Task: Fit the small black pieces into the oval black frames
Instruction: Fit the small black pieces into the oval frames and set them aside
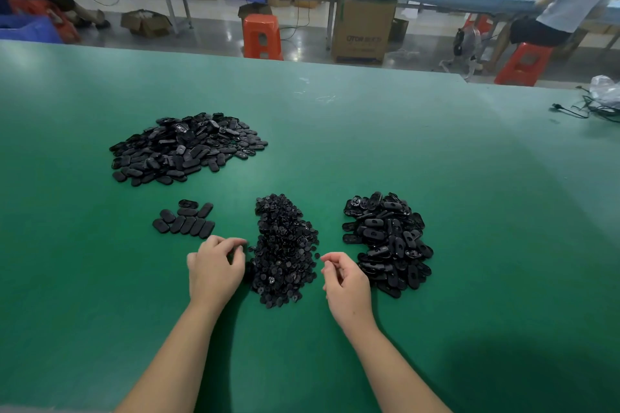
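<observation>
Left hand (214, 265): on green table (369, 131), just left of small-piece heap; fingers curled, contents not discernible, grip cannot be told.
Right hand (345, 282): between small-piece heap and frame heap; fingers loosely curled, thumb and forefinger nearly meeting, nothing visibly held.
Heap of small black pieces (285, 251): centre, between both hands.
Heap of oval black frames (389, 241): right of right hand, openings showing.
Small cluster of oval parts (186, 223): beyond left hand.
Large heap of oval parts (184, 147): far left.
</observation>
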`<state>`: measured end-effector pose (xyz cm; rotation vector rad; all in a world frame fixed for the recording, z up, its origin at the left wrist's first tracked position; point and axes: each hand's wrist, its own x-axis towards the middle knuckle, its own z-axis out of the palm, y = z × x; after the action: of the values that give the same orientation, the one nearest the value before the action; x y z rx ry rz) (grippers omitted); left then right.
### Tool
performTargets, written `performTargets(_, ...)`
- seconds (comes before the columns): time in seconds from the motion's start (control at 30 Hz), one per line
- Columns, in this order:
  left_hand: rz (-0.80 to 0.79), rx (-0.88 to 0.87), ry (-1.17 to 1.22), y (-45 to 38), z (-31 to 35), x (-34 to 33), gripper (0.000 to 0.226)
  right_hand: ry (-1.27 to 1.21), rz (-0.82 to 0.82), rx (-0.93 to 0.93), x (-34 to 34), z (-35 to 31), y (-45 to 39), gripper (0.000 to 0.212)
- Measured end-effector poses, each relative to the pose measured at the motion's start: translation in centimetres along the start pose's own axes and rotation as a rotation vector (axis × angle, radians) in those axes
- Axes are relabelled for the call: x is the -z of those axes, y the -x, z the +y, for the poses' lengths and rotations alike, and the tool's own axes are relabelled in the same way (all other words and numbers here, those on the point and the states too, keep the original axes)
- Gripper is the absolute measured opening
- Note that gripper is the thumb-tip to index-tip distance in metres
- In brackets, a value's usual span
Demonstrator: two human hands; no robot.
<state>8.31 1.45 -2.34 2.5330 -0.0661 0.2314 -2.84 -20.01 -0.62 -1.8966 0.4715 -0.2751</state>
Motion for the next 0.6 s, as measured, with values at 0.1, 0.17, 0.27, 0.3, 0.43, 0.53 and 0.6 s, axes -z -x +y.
performTargets(0.1, -0.023, -0.077, 0.0, 0.0, -0.2, 0.1, 0.013, 0.016, -0.004, 0.005, 0.0, 0.0, 0.0, 0.018)
performTargets(0.17, -0.03, -0.086, -0.011, -0.2, -0.1, 0.2, 0.011, 0.029, -0.006, 0.009, 0.0, 0.0, 0.0, 0.017)
performTargets(0.27, -0.031, -0.085, -0.004, -0.3, -0.1, 0.2, 0.01, 0.044, -0.044, 0.009, 0.2, -0.3, 0.0, 0.019)
performTargets(0.3, -0.027, -0.085, 0.002, -0.3, -0.1, 0.2, 0.009, 0.034, -0.06, 0.009, 0.4, -0.4, -0.1, 0.02)
performTargets(0.43, -0.006, -0.084, 0.01, -0.4, -0.3, 0.0, 0.01, 0.118, -0.051, 0.104, 2.8, -1.3, -1.7, 0.017)
performTargets(0.53, 0.001, -0.08, 0.012, -0.4, -0.3, -0.1, 0.01, 0.439, 0.035, 0.218, 5.4, -2.1, -4.0, 0.013)
performTargets(0.6, 0.001, -0.078, 0.015, -0.4, -0.4, -0.2, 0.011, 0.664, 0.081, 0.233, 7.0, -2.1, -5.5, 0.019)
